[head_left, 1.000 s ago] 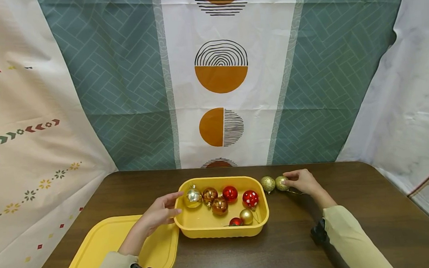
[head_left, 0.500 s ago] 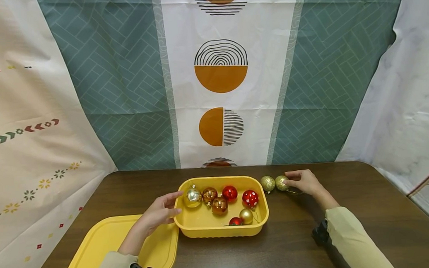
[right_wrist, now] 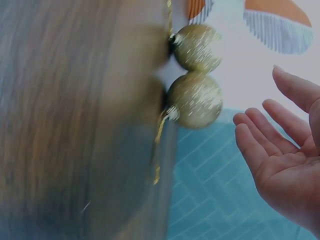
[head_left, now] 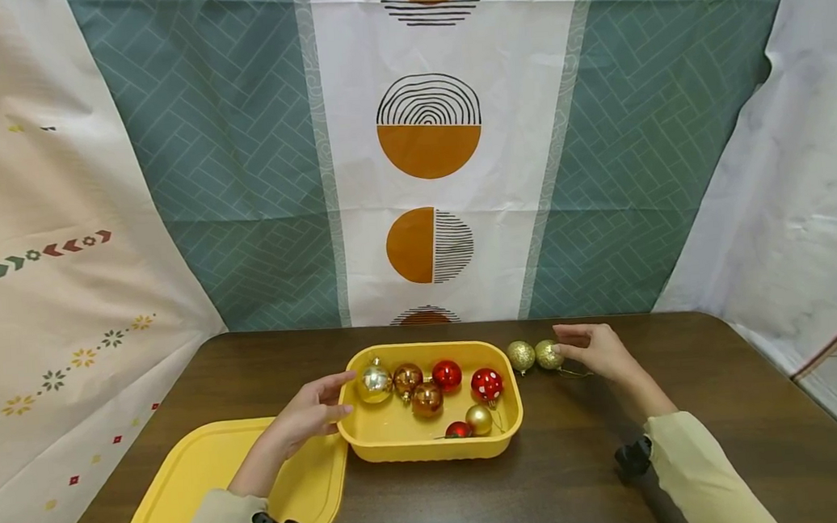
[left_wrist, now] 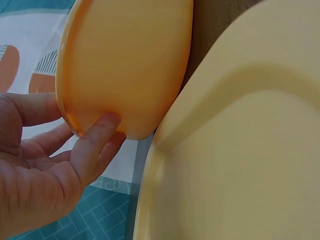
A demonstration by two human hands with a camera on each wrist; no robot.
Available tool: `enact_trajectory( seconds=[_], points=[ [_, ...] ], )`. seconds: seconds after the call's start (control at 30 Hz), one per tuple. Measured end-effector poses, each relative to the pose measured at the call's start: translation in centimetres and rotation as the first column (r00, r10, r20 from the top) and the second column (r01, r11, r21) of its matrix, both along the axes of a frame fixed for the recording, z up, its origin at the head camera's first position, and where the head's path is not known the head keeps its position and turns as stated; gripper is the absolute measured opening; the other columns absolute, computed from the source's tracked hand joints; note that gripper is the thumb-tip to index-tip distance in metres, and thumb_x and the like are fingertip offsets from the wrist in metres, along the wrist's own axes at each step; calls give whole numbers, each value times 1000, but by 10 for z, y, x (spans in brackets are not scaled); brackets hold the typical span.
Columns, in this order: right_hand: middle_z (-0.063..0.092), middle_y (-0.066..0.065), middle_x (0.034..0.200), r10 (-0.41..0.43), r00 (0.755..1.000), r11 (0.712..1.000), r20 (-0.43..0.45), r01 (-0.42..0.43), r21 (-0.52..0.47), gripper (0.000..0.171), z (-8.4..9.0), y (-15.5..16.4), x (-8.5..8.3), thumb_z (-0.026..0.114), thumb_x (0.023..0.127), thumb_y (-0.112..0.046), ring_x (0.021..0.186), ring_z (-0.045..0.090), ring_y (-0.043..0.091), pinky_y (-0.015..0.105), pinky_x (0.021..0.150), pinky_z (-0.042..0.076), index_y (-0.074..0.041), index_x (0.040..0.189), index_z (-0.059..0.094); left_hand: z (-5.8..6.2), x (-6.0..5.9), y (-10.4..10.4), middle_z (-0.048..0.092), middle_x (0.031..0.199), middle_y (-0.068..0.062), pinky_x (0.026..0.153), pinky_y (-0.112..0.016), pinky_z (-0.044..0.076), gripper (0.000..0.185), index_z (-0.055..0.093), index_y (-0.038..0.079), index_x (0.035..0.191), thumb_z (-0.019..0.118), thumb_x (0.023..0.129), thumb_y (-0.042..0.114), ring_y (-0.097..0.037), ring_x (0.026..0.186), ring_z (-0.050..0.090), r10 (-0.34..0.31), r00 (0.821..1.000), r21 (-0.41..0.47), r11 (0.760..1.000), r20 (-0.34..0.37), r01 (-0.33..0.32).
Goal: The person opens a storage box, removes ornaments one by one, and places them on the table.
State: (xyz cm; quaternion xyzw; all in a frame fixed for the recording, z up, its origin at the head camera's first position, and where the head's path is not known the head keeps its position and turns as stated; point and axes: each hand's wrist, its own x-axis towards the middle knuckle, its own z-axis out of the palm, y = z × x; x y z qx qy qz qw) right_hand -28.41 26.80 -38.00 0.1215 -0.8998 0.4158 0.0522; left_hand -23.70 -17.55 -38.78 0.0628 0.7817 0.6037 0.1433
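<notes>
The right hand point(head_left: 596, 350) hovers spread just right of the nearer gold glitter bauble point(head_left: 548, 354), palm toward it and fingers point(right_wrist: 280, 132) relaxed, holding nothing; the wrist view shows a clear gap between fingertips and ball. A second gold glitter bauble point(head_left: 521, 356) lies touching the first on its left, both on the table point(head_left: 593, 460) just beyond the right rim of the yellow tub point(head_left: 431, 447). To take the nearer one cleanly, I judge it best to curl fingers and thumb round its body from above, since a sideways nudge would roll both round balls away. The left hand point(head_left: 311, 411) steadies the tub's left end, thumb point(left_wrist: 95, 145) and fingers pressed on the wall, and should hold firm. The yellow lid point(head_left: 187, 492) lies flat at near left.
</notes>
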Motion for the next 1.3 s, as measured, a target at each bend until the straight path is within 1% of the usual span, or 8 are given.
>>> enact_trajectory(
  seconds=[0.23,0.43,0.7,0.8,0.9,1.07,1.23,1.3],
  points=[
    [55,28,119,63,997,998,-44,-64,-13,46,11,-24,12,65,84,-16,107,55,38,41,83,50,10,120,53,1,1,0,39,133,-29,81,-45,50,53,37,-1,136,54,85,-3,-37,109,52,2,1000,-5,1000,-8,-3],
    [57,26,116,147,985,988,-86,-151,-43,43,11,-51,16,67,81,-12,107,55,37,43,86,47,10,117,56,1,1,1,40,132,-29,81,-45,50,53,38,-2,136,54,85,-4,-37,109,52,3,1000,-5,1000,-9,-3],
    [58,26,114,240,967,968,-85,-245,-62,44,10,-95,21,69,79,-10,105,57,37,44,85,48,12,115,56,0,0,1,39,134,-28,81,-45,50,53,37,-1,136,54,86,-3,-39,112,50,-1,1000,-10,1000,-9,1],
    [58,28,113,280,956,957,-89,-285,-58,44,9,-109,23,69,79,-10,104,57,38,43,85,48,13,114,56,-1,0,0,39,134,-28,81,-45,51,53,37,-1,136,54,86,-4,-39,112,50,-1,1000,-7,1000,-9,1],
    [59,28,112,318,943,947,-96,-321,-21,44,8,-122,24,69,79,-12,104,57,37,41,84,49,12,114,57,-1,0,0,39,134,-28,81,-45,51,53,37,-1,136,54,85,-4,-38,111,50,1,1000,-2,1000,-10,-1],
    [62,22,109,361,925,932,-122,-355,72,44,5,-140,26,70,79,-17,100,60,33,39,82,51,8,114,59,-2,-1,0,39,133,-28,80,-45,51,53,38,-1,135,54,85,-4,-38,111,51,2,1000,3,1000,-15,-2],
    [64,19,107,388,907,919,-163,-368,139,45,-2,-155,26,72,77,-18,95,61,29,37,79,51,6,113,60,-3,-2,0,40,133,-28,80,-45,51,53,39,-1,135,54,85,-4,-37,110,51,5,1000,1,1000,-15,-5],
    [65,18,105,390,905,918,-172,-366,153,44,-5,-159,26,73,76,-18,94,61,28,35,78,51,6,112,61,-3,-2,0,40,133,-28,80,-44,51,53,39,-1,135,54,85,-4,-37,110,52,6,1000,2,1000,-14,-6]
  ],
)
